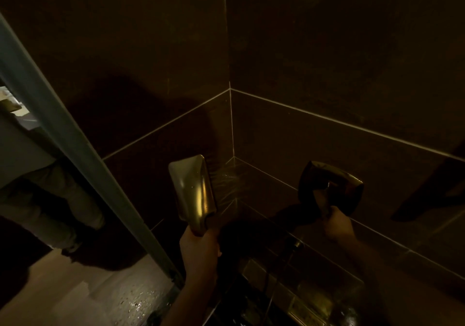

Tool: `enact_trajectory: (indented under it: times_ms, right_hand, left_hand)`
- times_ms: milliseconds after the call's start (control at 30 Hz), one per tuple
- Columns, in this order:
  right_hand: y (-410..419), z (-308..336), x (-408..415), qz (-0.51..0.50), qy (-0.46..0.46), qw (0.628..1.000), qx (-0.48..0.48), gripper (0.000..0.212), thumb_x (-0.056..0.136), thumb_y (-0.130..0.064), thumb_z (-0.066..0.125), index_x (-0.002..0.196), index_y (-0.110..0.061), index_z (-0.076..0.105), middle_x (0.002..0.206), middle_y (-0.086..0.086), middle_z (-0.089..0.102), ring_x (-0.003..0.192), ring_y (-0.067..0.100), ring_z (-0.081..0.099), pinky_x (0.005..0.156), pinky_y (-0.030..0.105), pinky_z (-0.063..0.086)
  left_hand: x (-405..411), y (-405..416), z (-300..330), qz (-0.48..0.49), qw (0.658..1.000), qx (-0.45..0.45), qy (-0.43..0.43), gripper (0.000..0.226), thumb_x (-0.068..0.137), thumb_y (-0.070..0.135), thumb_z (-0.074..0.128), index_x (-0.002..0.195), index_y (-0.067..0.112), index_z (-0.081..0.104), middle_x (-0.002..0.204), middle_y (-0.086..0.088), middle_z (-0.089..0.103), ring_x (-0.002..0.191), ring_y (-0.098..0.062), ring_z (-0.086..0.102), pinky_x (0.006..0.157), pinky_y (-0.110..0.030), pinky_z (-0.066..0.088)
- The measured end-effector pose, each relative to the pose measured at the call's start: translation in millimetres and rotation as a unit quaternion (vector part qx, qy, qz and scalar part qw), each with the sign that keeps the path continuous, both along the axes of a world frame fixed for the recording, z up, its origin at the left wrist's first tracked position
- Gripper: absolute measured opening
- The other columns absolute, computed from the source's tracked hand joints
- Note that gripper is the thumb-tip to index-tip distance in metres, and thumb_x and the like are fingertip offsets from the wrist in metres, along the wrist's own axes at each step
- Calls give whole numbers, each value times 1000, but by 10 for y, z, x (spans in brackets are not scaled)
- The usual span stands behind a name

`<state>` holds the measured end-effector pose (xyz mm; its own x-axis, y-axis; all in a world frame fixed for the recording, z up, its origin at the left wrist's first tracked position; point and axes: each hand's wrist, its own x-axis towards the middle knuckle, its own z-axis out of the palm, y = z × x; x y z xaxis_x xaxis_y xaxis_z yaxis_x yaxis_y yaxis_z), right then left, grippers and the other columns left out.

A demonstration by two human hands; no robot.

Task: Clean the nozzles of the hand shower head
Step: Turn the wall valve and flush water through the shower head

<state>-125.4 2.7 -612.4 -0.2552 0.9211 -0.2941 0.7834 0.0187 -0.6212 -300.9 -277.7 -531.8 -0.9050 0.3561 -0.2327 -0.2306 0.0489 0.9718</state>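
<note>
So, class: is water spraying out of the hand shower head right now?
Yes, thin jets leave the hand shower head, gripped by the left hand, toward the tiled corner.

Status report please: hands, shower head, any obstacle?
Left hand grips shower head, spraying at wall corner. Right hand on its reflection in the dark tile, grip unclear. Nothing in the way.

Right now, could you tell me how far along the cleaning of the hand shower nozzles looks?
Done: the hand shower head is off its mount, gripped by the left hand. In hand: fine jets spray from its face toward the tiled corner, which looks like rinsing. The apparent right hand on the glossy wall seems a reflection. Left: the nozzles face away, so their cleanliness cannot be judged.
</note>
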Motion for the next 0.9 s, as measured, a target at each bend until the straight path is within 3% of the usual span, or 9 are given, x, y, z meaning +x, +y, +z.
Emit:
enact_trajectory:
  times_ms: [267,400,533,733,900]
  right_hand:
    - [3,-20,12,3,-5,1000,9,40,96,-2,51,135,-5,48,126,21,58,112,37,58,93,48,50]
    - [-16,-11,25,8,1,1000,17,36,96,0,50,132,-3,50,125,21,58,111,36,59,88,43,48]
    - [-42,15,28,0,10,1000,2,38,97,-4,49,135,-7,48,123,18,59,101,31,62,79,39,53]
    - [-25,13,40,3,-4,1000,3,35,96,-4,51,131,-8,51,117,15,60,83,18,53,68,32,45]
    - [-40,34,42,4,-3,1000,14,34,96,-5,52,129,-7,52,115,18,61,93,31,63,79,46,55]
  left_hand:
    - [-11,6,-60,5,1000,-4,6,9,90,-6,61,90,3,60,52,-3,52,42,-12,48,43,-28,41]
    - [9,24,-77,2,1000,-4,3,10,91,-3,62,90,6,61,48,2,53,41,-9,48,42,-27,41]
    - [24,23,-93,1,1000,-7,-1,12,90,-5,61,95,6,62,52,-1,54,42,-10,49,44,-28,42]
    - [43,15,-95,-5,1000,-14,6,11,91,-4,61,92,7,62,54,-2,54,42,-9,50,44,-26,44]
    - [76,16,-106,-4,1000,-14,0,12,91,-4,61,90,8,61,54,-4,54,42,-9,50,43,-24,44]
